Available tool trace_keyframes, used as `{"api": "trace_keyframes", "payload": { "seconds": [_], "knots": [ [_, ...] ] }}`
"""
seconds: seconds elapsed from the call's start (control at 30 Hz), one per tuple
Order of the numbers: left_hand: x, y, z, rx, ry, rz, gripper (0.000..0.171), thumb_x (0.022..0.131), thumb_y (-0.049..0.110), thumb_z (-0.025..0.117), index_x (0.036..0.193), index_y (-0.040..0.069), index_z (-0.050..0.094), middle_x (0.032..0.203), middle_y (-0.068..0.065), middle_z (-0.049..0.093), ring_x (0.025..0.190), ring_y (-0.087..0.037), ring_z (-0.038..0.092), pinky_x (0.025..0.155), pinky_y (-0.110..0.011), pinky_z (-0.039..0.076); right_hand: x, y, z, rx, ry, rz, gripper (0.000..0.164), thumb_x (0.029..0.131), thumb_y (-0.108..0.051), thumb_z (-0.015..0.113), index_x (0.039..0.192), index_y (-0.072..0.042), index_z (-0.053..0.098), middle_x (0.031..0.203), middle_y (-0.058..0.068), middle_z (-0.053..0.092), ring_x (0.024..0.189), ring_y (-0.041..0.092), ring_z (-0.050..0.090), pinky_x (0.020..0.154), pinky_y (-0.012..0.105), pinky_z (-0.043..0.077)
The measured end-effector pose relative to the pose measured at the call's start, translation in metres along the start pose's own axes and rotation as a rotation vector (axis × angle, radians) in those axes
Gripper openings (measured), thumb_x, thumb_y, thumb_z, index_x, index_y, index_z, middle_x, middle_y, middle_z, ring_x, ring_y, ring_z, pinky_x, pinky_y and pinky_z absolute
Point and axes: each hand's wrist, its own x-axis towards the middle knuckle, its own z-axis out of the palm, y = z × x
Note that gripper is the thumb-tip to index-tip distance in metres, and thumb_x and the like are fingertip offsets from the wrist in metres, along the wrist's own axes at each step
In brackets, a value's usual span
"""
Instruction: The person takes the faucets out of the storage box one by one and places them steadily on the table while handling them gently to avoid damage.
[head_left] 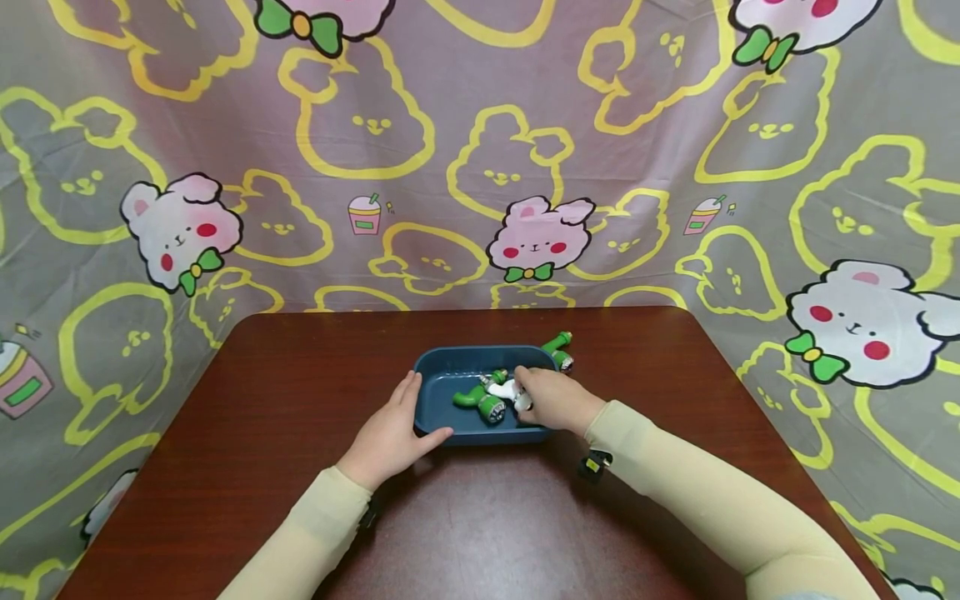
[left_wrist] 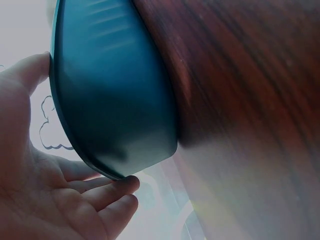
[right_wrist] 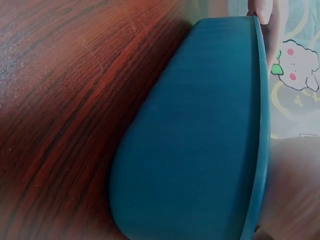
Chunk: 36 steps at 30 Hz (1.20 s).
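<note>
A dark blue plastic tub (head_left: 480, 438) stands on the table in the head view. My left hand (head_left: 388, 435) spreads along its left end, with the thumb over the near rim and the fingertips at the far side; the left wrist view shows thumb and fingers touching the rim. Inside lie a green tap-like fitting (head_left: 470, 398) with a round silver-faced end and a white tap-like piece (head_left: 501, 388). My right hand (head_left: 558, 400) reaches over the tub's right end, its fingers pinching the white piece, partly covering it. In the right wrist view the tub wall (right_wrist: 195, 125) hides the fingertips.
Behind the tub's right corner, another green tap-like fitting (head_left: 557, 342) with a yellow tip lies on the table. The dark reddish-brown wooden table (head_left: 315, 358) meets a patterned cloth (head_left: 442, 192) with cartoon animals at the back and sides.
</note>
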Motion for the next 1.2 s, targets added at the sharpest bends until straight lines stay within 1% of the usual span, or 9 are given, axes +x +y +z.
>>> {"api": "trace_keyframes", "payload": {
  "seconds": [0.17,0.33,0.6,0.83,1.07,1.2],
  "knots": [
    [-0.0001,-0.0002,-0.0002,-0.003,-0.003,-0.002,0.109,0.087,0.059,0.076,0.162,-0.001,0.024,0.169,-0.022,0.025,0.147,-0.039,0.044,0.109,-0.051,0.049,0.0000,-0.0004,-0.0011,-0.005,0.006,0.011,0.042,0.087,-0.029,0.083,0.116,-0.009,0.059,0.101,0.006,0.067,0.078,0.014,0.058,0.074,0.034,0.055],
    [-0.0002,-0.0003,-0.0001,-0.006,-0.005,-0.003,0.109,0.087,0.059,0.076,0.162,-0.001,0.024,0.169,-0.021,0.024,0.147,-0.039,0.044,0.108,-0.051,0.049,0.0001,0.0008,-0.0005,0.029,0.015,0.027,0.040,0.089,-0.027,0.080,0.119,-0.009,0.060,0.105,0.007,0.066,0.076,0.013,0.057,0.072,0.032,0.054],
    [-0.0002,0.0005,-0.0007,-0.010,-0.007,-0.006,0.109,0.087,0.058,0.077,0.162,-0.001,0.024,0.169,-0.021,0.025,0.147,-0.039,0.044,0.108,-0.051,0.049,0.0012,0.0019,0.0005,0.079,0.039,0.042,0.036,0.092,-0.025,0.077,0.119,-0.010,0.060,0.104,0.006,0.063,0.078,0.013,0.057,0.075,0.031,0.053],
    [-0.0002,0.0013,-0.0017,-0.011,-0.009,-0.006,0.108,0.087,0.057,0.077,0.162,-0.002,0.024,0.169,-0.022,0.025,0.147,-0.039,0.043,0.109,-0.052,0.049,0.0011,0.0006,-0.0012,0.120,0.046,0.061,0.037,0.090,-0.022,0.078,0.118,-0.007,0.059,0.104,0.007,0.062,0.079,0.016,0.057,0.075,0.031,0.053],
    [0.0000,0.0006,-0.0009,-0.006,-0.006,-0.001,0.108,0.087,0.057,0.076,0.162,-0.002,0.025,0.169,-0.022,0.025,0.147,-0.039,0.044,0.109,-0.051,0.049,0.0012,0.0007,-0.0024,0.135,0.055,0.057,0.037,0.088,-0.018,0.080,0.117,-0.007,0.059,0.101,0.007,0.061,0.079,0.016,0.056,0.073,0.031,0.053],
    [0.0000,0.0004,-0.0007,-0.005,-0.006,0.001,0.108,0.087,0.057,0.076,0.161,-0.002,0.025,0.169,-0.022,0.025,0.146,-0.039,0.045,0.108,-0.051,0.050,0.0016,0.0027,-0.0009,0.126,0.060,0.048,0.037,0.088,-0.016,0.078,0.118,-0.008,0.059,0.101,0.006,0.061,0.078,0.015,0.056,0.072,0.029,0.052]
  ]
}}
